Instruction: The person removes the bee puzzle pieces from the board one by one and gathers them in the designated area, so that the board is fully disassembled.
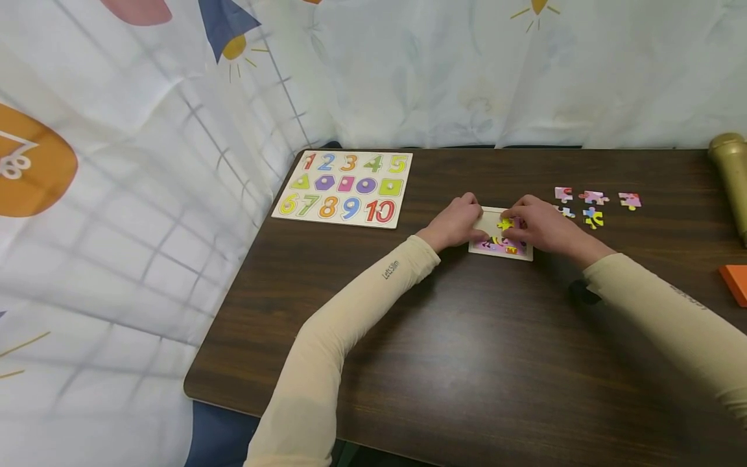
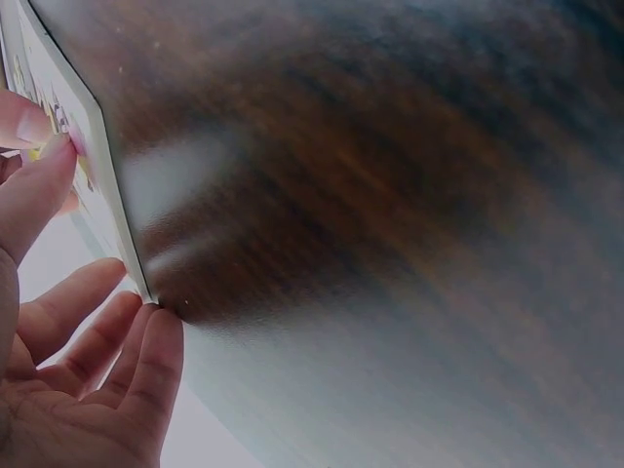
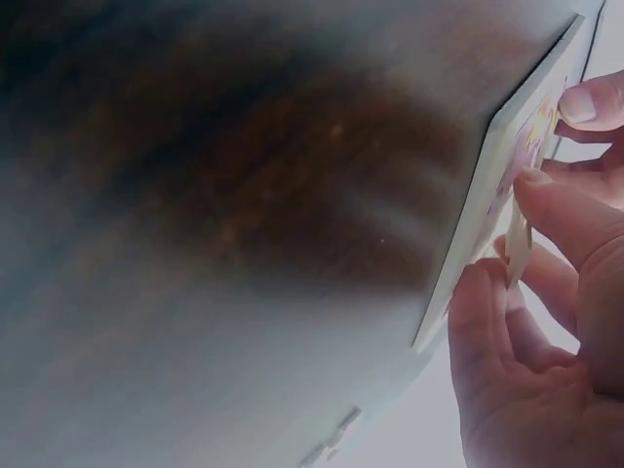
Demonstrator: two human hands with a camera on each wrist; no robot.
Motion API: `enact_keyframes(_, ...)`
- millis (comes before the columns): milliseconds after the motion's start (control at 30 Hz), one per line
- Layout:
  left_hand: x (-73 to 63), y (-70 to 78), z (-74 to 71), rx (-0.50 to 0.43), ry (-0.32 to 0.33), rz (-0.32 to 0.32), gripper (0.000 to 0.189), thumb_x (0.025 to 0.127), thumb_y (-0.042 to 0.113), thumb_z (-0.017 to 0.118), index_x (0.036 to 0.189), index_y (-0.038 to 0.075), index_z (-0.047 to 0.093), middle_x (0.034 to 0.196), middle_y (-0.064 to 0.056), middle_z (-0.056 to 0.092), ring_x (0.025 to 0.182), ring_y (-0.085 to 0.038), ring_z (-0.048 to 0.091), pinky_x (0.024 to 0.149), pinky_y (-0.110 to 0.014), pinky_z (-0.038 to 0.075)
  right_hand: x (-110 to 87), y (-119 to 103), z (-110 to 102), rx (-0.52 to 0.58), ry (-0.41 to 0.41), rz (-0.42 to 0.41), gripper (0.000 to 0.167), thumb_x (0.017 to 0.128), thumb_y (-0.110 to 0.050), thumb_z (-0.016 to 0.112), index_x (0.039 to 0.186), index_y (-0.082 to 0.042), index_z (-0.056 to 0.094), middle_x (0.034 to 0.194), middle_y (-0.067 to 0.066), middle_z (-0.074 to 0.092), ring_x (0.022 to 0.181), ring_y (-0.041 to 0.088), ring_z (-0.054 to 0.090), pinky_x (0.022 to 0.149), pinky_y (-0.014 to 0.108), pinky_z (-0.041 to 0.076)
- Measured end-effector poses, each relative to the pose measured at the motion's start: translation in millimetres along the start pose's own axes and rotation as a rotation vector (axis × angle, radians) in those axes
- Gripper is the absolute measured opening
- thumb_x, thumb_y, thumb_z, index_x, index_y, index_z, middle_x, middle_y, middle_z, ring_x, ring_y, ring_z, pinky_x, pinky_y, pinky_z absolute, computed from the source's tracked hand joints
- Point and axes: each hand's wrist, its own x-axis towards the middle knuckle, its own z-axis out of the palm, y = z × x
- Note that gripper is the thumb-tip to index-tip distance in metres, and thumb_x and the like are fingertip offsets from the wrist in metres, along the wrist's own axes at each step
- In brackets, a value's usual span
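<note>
A small jigsaw board [image 1: 491,215] with a pale frame lies on the dark wooden table, partly filled with pink and yellow picture pieces. My left hand [image 1: 452,222] grips its left side, with the thumb [image 2: 44,185] over the face and the fingertips at the edge. Between the thumb and fingers of my right hand [image 1: 547,224], a jigsaw piece [image 3: 520,249] is pinched, tilted close over the board. Yellow shows on the piece [image 1: 505,224] in the head view; the fingers hide part of it. Right of the board lie several loose jigsaw pieces [image 1: 594,197].
At the back left of the table [image 1: 443,363] lies a flat number-and-shape board [image 1: 386,167]. A gold cylinder [image 1: 731,185] stands along the right side, and an orange object [image 1: 736,282] is nearer on that edge. White patterned curtain [image 1: 408,78] hangs behind and left.
</note>
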Motion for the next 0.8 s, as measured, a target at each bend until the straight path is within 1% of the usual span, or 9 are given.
enact_keyframes(67, -0.1, -0.1, -0.3, 0.003, -0.002, 0.002, 0.047, 0.091, 0.043, 0.067, 0.121, 0.007, 0.064, 0.127, -0.008, 0.05, 0.11, -0.019, 0.05, 0.093, -0.024, 0.042, -0.5, -0.3, -0.2, -0.016, 0.008, -0.017, 0.04, 0.086, -0.015, 0.075, 0.12, 0.003, 0.066, 0.113, 0.022, 0.054, 0.097, 0.034, 0.051, 0.08, 0.047, 0.046)
enact_keyframes(167, 0.0, -0.4, 0.2, 0.0, -0.001, 0.0, 0.047, 0.091, 0.043, 0.067, 0.121, 0.007, 0.064, 0.127, -0.008, 0.049, 0.109, -0.019, 0.05, 0.093, -0.025, 0.042, -1.6, -0.9, -0.3, -0.041, 0.044, -0.036, 0.039, 0.085, -0.015, 0.076, 0.119, 0.002, 0.067, 0.113, 0.023, 0.054, 0.101, 0.036, 0.048, 0.083, 0.05, 0.043)
enact_keyframes(300, -0.9, -0.2, 0.9, -0.004, 0.004, 0.001, 0.046, 0.091, 0.042, 0.068, 0.12, 0.007, 0.064, 0.126, -0.008, 0.049, 0.109, -0.019, 0.05, 0.092, -0.025, 0.042, -3.2, -1.5, 0.6, -0.048, 0.073, -0.01, 0.04, 0.085, -0.016, 0.077, 0.121, -0.001, 0.067, 0.113, 0.023, 0.05, 0.1, 0.036, 0.043, 0.081, 0.049, 0.043)
enact_keyframes(433, -1.9, 0.4, 1.0, 0.002, 0.007, 0.012, 0.045, 0.091, 0.042, 0.068, 0.118, 0.006, 0.065, 0.126, -0.009, 0.05, 0.109, -0.02, 0.051, 0.091, -0.026, 0.042, -5.0, -1.3, 0.3, -0.022, 0.048, 0.028, 0.041, 0.087, -0.018, 0.075, 0.124, -0.002, 0.066, 0.112, 0.022, 0.048, 0.098, 0.034, 0.043, 0.076, 0.046, 0.044)
enact_keyframes(567, -2.6, 1.0, 0.4, -0.002, 0.007, 0.013, 0.044, 0.091, 0.041, 0.068, 0.117, 0.007, 0.065, 0.126, -0.008, 0.05, 0.109, -0.02, 0.05, 0.092, -0.026, 0.042, -6.3, 0.4, -1.4, 0.001, 0.027, 0.051, 0.04, 0.087, -0.018, 0.074, 0.123, -0.002, 0.066, 0.113, 0.021, 0.048, 0.098, 0.034, 0.045, 0.077, 0.046, 0.044)
enact_keyframes(800, -1.8, 0.8, -0.2, 0.0, -0.006, -0.002, 0.046, 0.092, 0.042, 0.067, 0.12, 0.007, 0.064, 0.127, -0.008, 0.049, 0.11, -0.02, 0.05, 0.093, -0.026, 0.042, -6.7, 1.1, -2.8, 0.025, 0.018, 0.048, 0.037, 0.088, -0.016, 0.073, 0.121, 0.0, 0.065, 0.115, 0.023, 0.049, 0.099, 0.035, 0.047, 0.079, 0.048, 0.044)
